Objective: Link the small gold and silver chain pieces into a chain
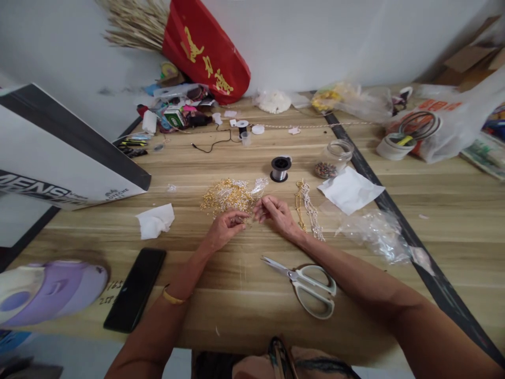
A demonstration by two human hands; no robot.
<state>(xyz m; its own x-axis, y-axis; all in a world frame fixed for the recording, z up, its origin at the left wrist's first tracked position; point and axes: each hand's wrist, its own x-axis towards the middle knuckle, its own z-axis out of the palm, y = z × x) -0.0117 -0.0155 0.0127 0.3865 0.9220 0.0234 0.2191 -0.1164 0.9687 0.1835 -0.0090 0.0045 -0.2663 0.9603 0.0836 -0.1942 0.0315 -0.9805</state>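
Note:
Both hands meet at the near side of a loose heap of gold and silver beads [226, 196]. My left hand [225, 229] is closed in a pinch, thumb against fingers; what it holds is too small to name. Facing it a short gap away, my right hand [279, 216] also pinches, its fingertips partly hidden. Beside the right wrist lie a gold chain [299, 205] and a silver chain [313, 213]. Below that forearm, scissors [313, 288] with pale handles rest on the table, blades pointing left. A spool of fine wire or thread [280, 169] stands behind the hands.
A black phone [135, 289] lies by my left forearm, with a white tissue [155, 221] above it. To the right are a glass jar [335, 158] with small beads in its bottom, white paper [351, 190] and clear plastic bags [376, 234]. A big box [71, 158] stands left.

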